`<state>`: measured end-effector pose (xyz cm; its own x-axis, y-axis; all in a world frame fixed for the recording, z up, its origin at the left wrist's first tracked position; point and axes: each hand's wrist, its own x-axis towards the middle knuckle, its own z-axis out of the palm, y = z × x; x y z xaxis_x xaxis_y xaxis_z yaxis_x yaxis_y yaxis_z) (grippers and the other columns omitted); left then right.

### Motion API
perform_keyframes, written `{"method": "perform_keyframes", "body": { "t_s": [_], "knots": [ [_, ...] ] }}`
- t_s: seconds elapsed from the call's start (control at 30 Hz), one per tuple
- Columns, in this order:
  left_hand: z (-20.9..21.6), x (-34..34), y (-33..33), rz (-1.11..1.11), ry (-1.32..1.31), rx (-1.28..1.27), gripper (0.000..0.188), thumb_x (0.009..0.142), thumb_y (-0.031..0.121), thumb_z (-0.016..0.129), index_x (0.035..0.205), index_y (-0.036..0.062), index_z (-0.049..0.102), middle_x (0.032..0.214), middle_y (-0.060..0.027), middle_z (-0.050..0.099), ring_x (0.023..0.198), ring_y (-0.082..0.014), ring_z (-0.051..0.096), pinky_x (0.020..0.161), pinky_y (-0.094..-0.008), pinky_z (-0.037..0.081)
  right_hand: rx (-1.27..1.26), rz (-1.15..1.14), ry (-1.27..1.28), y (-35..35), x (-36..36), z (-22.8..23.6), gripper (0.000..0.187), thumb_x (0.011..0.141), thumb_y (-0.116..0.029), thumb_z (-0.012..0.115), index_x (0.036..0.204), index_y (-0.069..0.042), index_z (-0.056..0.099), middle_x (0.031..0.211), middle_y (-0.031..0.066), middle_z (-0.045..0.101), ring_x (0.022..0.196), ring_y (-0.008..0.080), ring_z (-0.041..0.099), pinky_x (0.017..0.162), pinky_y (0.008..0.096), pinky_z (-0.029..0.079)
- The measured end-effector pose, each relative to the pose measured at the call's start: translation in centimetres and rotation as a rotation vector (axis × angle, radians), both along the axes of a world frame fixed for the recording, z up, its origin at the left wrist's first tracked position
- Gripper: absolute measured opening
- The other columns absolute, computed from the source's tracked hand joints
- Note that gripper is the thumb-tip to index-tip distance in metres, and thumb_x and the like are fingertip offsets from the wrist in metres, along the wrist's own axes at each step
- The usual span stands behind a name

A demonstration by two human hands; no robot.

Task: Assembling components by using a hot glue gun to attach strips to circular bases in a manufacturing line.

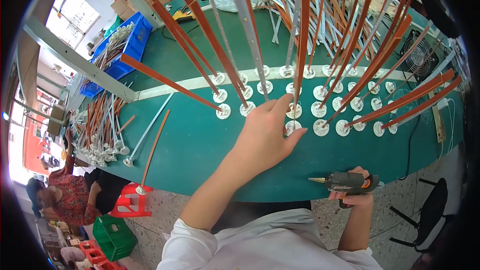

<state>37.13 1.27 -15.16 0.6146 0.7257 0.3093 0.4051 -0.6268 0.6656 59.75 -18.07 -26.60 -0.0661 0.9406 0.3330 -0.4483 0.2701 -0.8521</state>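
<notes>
My left hand (267, 132) reaches over the green tabletop among upright strips on round white bases. Its thumb stands apart from the index finger, with a white round base (293, 128) beside the thumb. A brown strip (302, 35) rises next to the index fingertip; whether they touch I cannot tell. The other fingertips are hidden behind the hand. At the table's near edge, my right hand (357, 197) grips a black glue gun (345, 183), its nozzle pointing left. Several brown and grey strips lean outward from rows of bases around my left hand.
Loose strips with bases are heaped at the table's left (102, 135), near a blue crate (120, 50). Another pile of strips (325, 20) lies at the back. A black fan (420, 55) and a power strip (439, 125) are at right. Another person (70, 195) sits at left.
</notes>
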Motion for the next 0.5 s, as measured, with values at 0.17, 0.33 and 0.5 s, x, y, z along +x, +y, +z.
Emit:
{"method": "perform_keyframes", "body": {
  "t_s": [0.17,0.33,0.5],
  "knots": [
    [1.8,-4.4,-3.1,0.013,-0.091,-0.003,0.04,0.079,0.007,0.084,0.114,-0.0046,0.067,0.091,-0.0147,0.07,0.066,-0.0236,0.066,0.061,-0.0364,0.054,-0.065,-0.018,0.022,-0.2,0.3,0.2,0.024,0.06,-0.001,0.077,0.082,0.008,0.075,0.08,0.0214,0.075,0.068,0.0321,0.076,0.064,0.0428,0.065],
    [2.5,-8.3,-6.8,-0.058,-0.546,-0.162,0.02,0.083,0.01,0.083,0.096,-0.002,0.074,0.08,-0.0112,0.07,0.056,-0.0173,0.061,0.05,-0.0281,0.044,-0.088,-0.04,0.09,0.4,0.2,0.8,0.024,0.056,0.001,0.073,0.079,0.009,0.074,0.074,0.0224,0.072,0.061,0.0353,0.072,0.061,0.0444,0.064],
    [3.5,-8.4,-7.0,-1.105,-1.21,-0.779,0.04,0.105,0.029,0.06,0.113,-0.0075,0.073,0.068,-0.0096,0.058,0.054,-0.022,0.056,0.048,-0.0352,0.041,-0.159,-0.133,0.089,-0.7,1.0,0.1,0.035,0.054,-0.008,0.066,0.084,0.01,0.065,0.058,0.0177,0.06,0.047,0.0358,0.057,0.048,0.042,0.053]
  ]
}}
